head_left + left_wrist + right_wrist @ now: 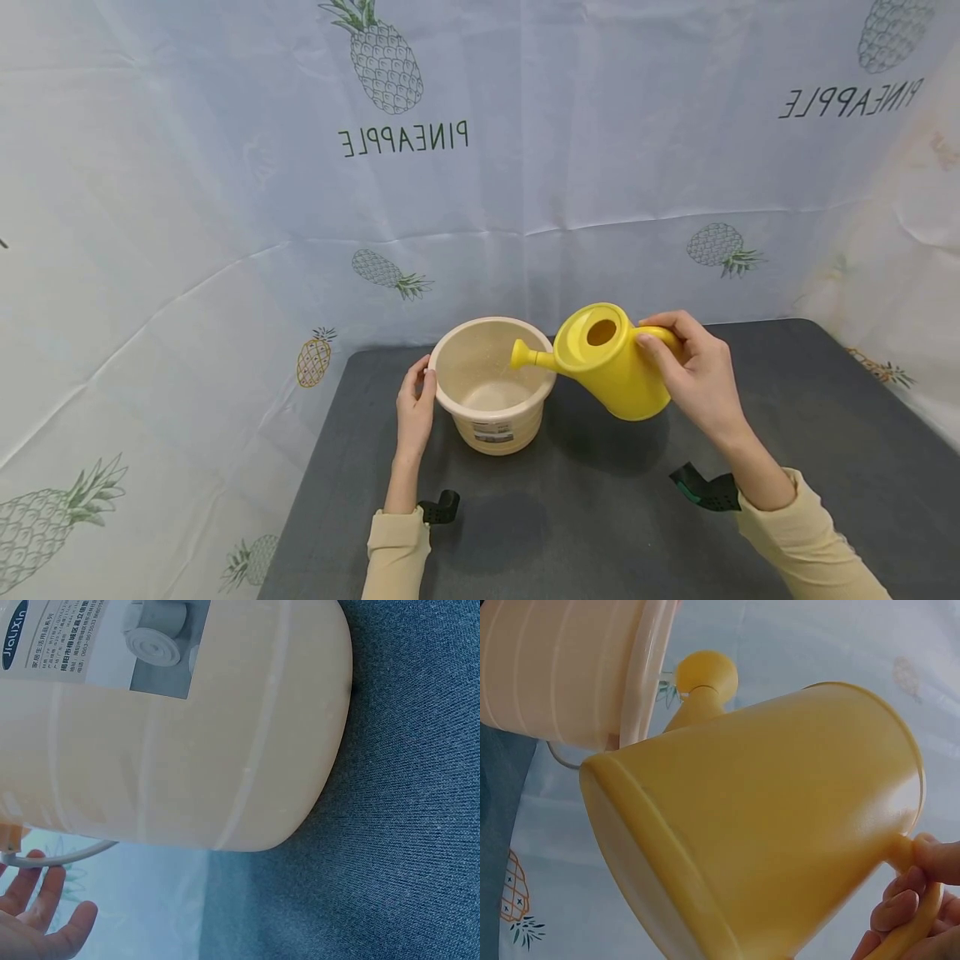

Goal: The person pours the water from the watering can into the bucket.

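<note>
A beige plastic bucket with a paper label stands upright on the dark table. At the left side of its rim, my left hand holds it with thumb and fingers; other fingers lie loosely by the wire handle in the left wrist view. My right hand grips the handle of a yellow watering can, fingers curled round it. The can is raised off the table and tilted left, its flared spout over the bucket's opening. In the right wrist view, the can's body fills the middle.
The dark table reaches back to a pale hanging cloth printed with pineapples, which also runs along the left and right. Black straps sit at both wrists, near the cream sleeves.
</note>
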Motion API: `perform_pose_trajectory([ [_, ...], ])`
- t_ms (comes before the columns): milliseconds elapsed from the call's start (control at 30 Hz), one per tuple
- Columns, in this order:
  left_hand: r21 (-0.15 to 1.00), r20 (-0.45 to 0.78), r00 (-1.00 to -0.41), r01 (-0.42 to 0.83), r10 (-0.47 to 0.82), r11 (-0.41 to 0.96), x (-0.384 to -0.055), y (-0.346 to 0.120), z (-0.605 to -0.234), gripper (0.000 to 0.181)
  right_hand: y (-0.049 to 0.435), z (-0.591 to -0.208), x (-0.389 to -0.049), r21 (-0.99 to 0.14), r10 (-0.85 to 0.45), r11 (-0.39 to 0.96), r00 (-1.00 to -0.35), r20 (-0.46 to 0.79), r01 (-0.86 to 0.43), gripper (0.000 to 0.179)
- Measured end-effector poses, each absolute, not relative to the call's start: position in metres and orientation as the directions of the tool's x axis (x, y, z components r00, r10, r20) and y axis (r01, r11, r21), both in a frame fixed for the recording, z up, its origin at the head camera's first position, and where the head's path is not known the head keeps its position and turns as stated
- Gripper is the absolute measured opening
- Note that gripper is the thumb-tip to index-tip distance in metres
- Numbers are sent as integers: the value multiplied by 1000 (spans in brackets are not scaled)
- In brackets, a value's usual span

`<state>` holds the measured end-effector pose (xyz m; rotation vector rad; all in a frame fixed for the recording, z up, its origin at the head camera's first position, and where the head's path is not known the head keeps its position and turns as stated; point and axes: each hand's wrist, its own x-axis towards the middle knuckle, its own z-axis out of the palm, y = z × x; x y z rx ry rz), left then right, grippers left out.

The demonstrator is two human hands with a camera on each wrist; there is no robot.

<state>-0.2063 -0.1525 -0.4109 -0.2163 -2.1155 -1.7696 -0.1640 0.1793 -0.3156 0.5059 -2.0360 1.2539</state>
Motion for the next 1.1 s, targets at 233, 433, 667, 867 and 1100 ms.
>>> perform_pose_trajectory([
  [233,917,376,-918,348,-129,196,-207,-153,-411,37,179,-316,-164,-612,14,467,-686,727,-639,20],
  [433,921,370,-920,345,-132,183,-209,-154,-415,38,178,-315,-164,-618,20,467,-690,723,-633,20],
  [667,925,357,-926,334,-122,179,-206,-153,-411,38,179,-314,-164,-613,14,465,-687,727,-639,20],
  [867,920,376,-920,356,-114,164,-206,-153,-411,38,179,-314,-164,-606,3,465,-683,731,-646,20],
  [1100,922,369,-922,347,-115,173,-205,-153,-409,38,178,-314,-164,-612,11,463,-686,727,-641,21],
])
